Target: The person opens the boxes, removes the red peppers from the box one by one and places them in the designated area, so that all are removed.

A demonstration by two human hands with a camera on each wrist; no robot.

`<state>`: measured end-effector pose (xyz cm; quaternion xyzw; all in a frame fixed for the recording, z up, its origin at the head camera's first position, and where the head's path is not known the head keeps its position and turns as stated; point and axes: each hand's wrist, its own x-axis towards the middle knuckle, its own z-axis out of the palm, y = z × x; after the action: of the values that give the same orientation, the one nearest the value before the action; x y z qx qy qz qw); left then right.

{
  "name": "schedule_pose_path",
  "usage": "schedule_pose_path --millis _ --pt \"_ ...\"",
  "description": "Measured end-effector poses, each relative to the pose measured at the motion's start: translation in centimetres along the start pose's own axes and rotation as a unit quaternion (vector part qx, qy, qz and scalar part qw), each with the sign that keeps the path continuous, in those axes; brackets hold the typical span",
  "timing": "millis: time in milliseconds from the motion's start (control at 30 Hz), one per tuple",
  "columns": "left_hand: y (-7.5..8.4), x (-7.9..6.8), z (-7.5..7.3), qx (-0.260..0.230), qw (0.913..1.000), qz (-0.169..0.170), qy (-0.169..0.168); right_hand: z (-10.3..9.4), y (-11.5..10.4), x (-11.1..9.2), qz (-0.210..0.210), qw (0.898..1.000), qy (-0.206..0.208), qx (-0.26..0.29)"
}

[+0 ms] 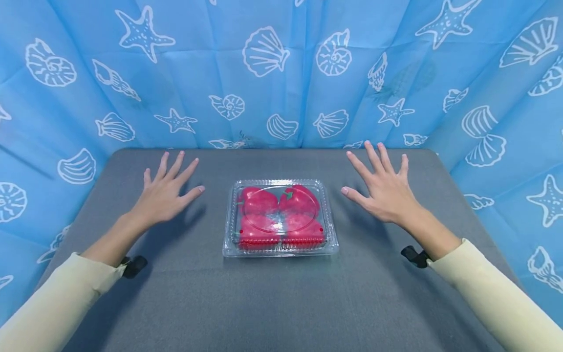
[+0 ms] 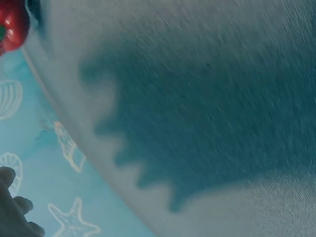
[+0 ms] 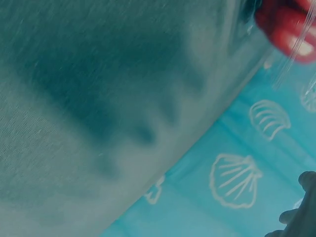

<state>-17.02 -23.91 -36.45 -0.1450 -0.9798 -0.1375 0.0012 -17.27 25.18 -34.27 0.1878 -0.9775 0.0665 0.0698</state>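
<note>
A clear plastic clamshell box (image 1: 281, 252) sits on the grey table, its lid down over several red bell peppers (image 1: 259, 201) with green stems. To its left, my left hand (image 1: 164, 195) hovers over the table with fingers spread, touching nothing. On the other side my right hand (image 1: 384, 190) is likewise raised, fingers apart and holding nothing. A red pepper (image 2: 12, 24) shows at the upper left corner of the left wrist view. In the right wrist view, red peppers (image 3: 289, 29) appear behind clear plastic at the upper right. Only fingertips of each hand show in the wrist views.
The grey table (image 1: 272, 303) has rounded far corners. A blue curtain (image 1: 299, 88) with white shells and starfish hangs behind it and along both sides. A black strap piece (image 1: 134, 266) pokes out below the left sleeve, another (image 1: 415, 256) below the right.
</note>
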Motion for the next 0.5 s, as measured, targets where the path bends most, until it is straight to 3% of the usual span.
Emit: schedule_pose_path --millis 300,500 --pt "2.0 -0.5 0.3 -0.093 0.9937 -0.010 -0.061 0.3 -2.4 -0.7 -0.063 0.998 0.005 0.005" --pt "3.1 -0.7 0.8 -0.156 0.9831 -0.014 -0.095 0.8 -3.9 -1.2 -0.111 0.994 0.006 0.024"
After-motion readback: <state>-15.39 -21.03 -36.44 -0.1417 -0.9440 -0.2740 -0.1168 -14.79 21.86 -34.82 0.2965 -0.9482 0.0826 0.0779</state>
